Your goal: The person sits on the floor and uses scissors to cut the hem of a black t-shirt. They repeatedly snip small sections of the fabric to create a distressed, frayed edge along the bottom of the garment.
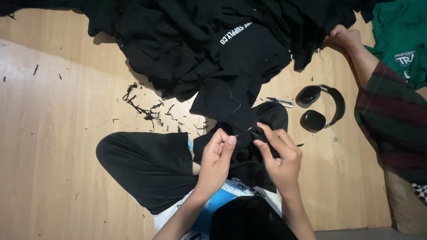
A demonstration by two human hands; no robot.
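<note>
Fingers of the left hand (216, 156) pinch a thin thread. Just beside it, the right hand (278, 155) squeezes the black cloth (242, 89) lying over the lap. Best to pull the thread slowly and hold the cloth tight.

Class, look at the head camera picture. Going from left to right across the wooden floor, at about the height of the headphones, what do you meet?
Heap of black thread scraps → black cloth that runs down to both hands → small thread snips → black headphones → another person's striped sleeve.
</note>
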